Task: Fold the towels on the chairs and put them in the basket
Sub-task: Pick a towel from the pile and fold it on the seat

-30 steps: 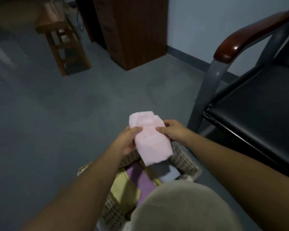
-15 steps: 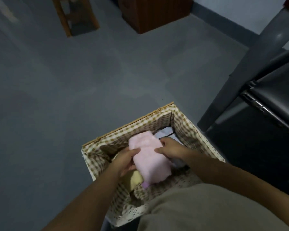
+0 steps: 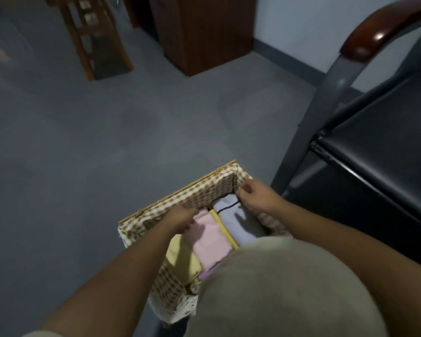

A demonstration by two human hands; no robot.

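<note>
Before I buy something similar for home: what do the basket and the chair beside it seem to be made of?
The basket looks woven, straw or wicker along its rim, lined with tan-checked cloth. The chair seems grey-painted metal, with a glossy wooden armrest and a black, leather-like seat.

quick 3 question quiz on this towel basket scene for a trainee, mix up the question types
1. True or false: the pink towel lies inside the basket.
2. Which towel lies nearest the right hand? A yellow towel, B pink towel, C grey-blue towel.
3. Fill in: the basket stands on the ____, beside the chair.

Key: 1 true. 2 C. 3 floor.
</note>
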